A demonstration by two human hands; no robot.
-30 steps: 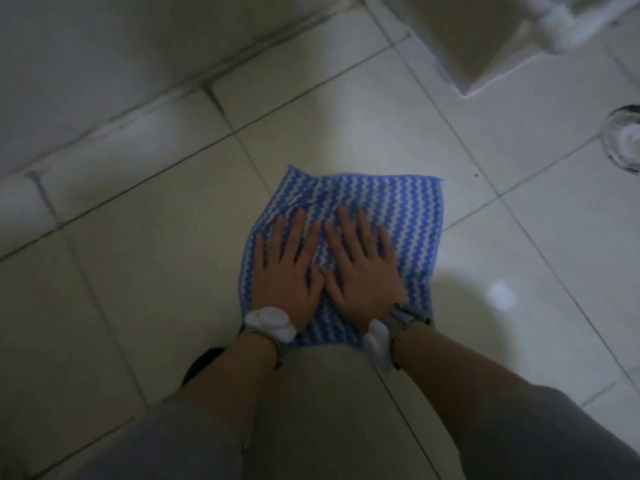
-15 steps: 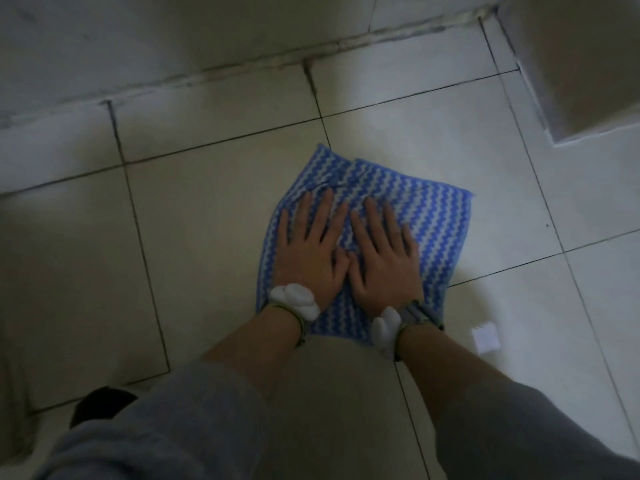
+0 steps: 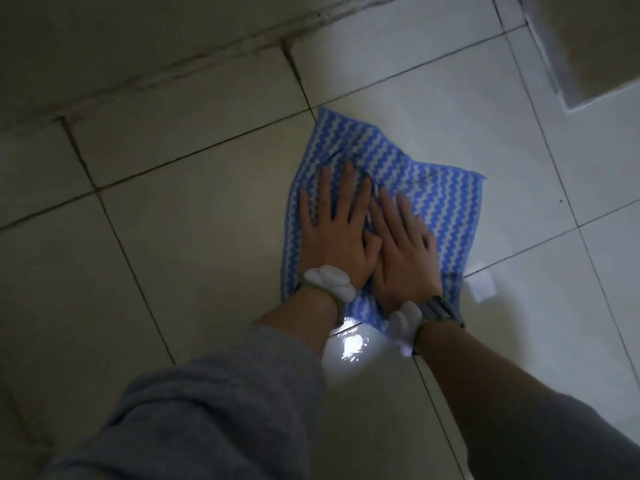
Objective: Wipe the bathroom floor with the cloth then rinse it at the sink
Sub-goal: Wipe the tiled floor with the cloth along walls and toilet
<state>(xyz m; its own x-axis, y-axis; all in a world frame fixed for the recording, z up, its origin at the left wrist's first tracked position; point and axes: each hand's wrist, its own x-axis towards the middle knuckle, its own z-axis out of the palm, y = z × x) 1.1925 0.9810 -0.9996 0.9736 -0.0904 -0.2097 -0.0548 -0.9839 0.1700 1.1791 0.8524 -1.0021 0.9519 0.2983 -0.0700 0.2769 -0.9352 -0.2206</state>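
Soft, matt blue-and-white zigzag woven cloth (image 3: pixel 446 202), lightly rumpled. Smooth, glossy pale ceramic floor tiles (image 3: pixel 450 81), with a wet mirror-bright sheen (image 3: pixel 349 344) by the wrists. Rough, dull dark grout lines (image 3: pixel 295 71). Matt, fuzzy grey knit sleeve (image 3: pixel 225 410). Smooth white plastic-looking wrist pieces (image 3: pixel 329 278) on grey fabric straps (image 3: pixel 438 308).

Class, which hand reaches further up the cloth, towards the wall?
The left hand: its fingertips lie beyond those of the right hand on the cloth.
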